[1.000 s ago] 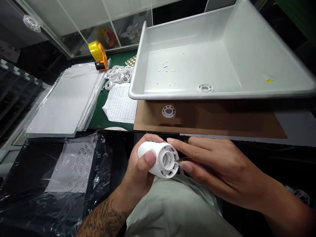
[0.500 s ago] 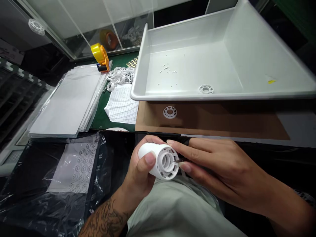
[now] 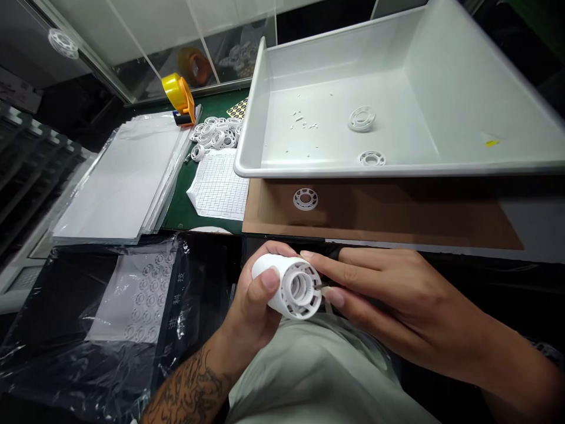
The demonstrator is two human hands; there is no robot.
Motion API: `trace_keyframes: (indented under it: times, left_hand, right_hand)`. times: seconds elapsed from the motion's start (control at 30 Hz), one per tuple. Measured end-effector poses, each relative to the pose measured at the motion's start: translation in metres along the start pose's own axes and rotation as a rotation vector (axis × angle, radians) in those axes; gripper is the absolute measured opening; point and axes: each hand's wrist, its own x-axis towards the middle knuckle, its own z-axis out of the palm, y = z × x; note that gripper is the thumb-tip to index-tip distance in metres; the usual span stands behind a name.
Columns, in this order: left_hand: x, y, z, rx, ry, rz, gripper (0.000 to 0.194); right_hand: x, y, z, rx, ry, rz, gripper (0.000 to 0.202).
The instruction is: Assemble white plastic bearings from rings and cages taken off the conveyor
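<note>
The left hand (image 3: 260, 294) wraps around a stack of white rings (image 3: 282, 287), thumb along its near side, above the lap. The right hand (image 3: 388, 294) reaches in from the right, palm down, thumb and forefinger pinching a thin tool (image 3: 322, 287) against the stack's open end, just below the cardboard (image 3: 388, 218).

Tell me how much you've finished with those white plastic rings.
Some looks done: tiny white scraps and two loose white plastic rings are in the big white plastic tray. Now, the left hand grips a white plastic cylinder, perhaps stacked rings, while the right hand holds a thin, mostly hidden tool at its slotted end. That cylinder is probably left to finish; I can't count its rings.
</note>
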Motion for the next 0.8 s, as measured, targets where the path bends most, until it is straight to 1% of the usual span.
trace_keyframes:
  times: [0.07,0.13,0.27,0.47,0.8]
  left_hand:
    - [0.0004,-0.0005,-0.0021,-0.009,-0.033,-0.029,0.041]
    - [0.0012,-0.0005,-0.003,-0.027,-0.061,-0.044,0.04]
    - [0.0013,0.0008,-0.0011,-0.051,-0.046,-0.042,0.04]
    - [-0.0019,0.0021,0.0012,-0.046,0.003,-0.046,0.042]
    - [-0.0005,0.0021,-0.0014,-0.005,-0.007,-0.018,0.042]
  right_hand:
    - [0.0018,0.0006,-0.0031,0.065,-0.021,0.018,0.038]
    - [0.002,0.0011,-0.0044,0.093,-0.005,0.032,0.037]
    - [0.0003,-0.0001,-0.0033,0.063,0.004,0.048,0.037]
    - [0.0043,-0.0056,-0.0042,-0.021,-0.025,0.055,0.041]
    - [0.0056,-0.0054,-0.0058,-0.017,-0.073,0.05,0.038]
